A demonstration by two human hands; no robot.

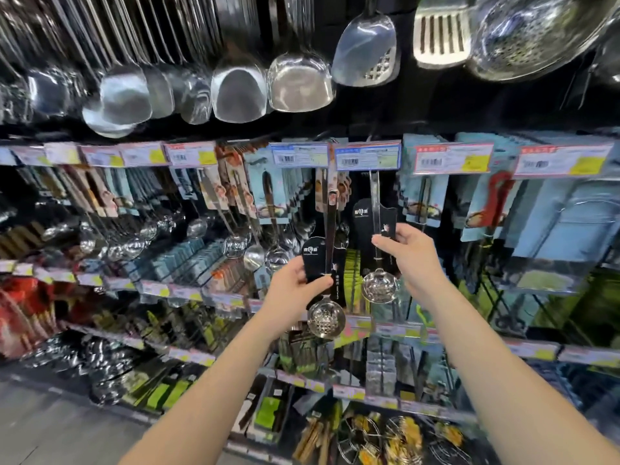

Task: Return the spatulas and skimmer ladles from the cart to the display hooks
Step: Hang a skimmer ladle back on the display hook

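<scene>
My left hand (291,286) grips the black card label of a small steel skimmer ladle (326,319); its perforated bowl hangs below my fingers and its thin handle rises toward a blue price tag (299,155). My right hand (410,256) pinches the black label of a second skimmer ladle (379,285), whose handle reaches up to the hook behind the neighbouring blue price tag (368,157). Whether either handle sits on its hook is hidden by the tags.
Large steel spatulas (299,83), a slotted turner (441,34) and a big strainer (533,35) hang overhead. Carded utensils in blue packs (423,196) crowd the hooks either side. Lower shelves hold more packaged goods; grey floor (50,427) lies at the bottom left.
</scene>
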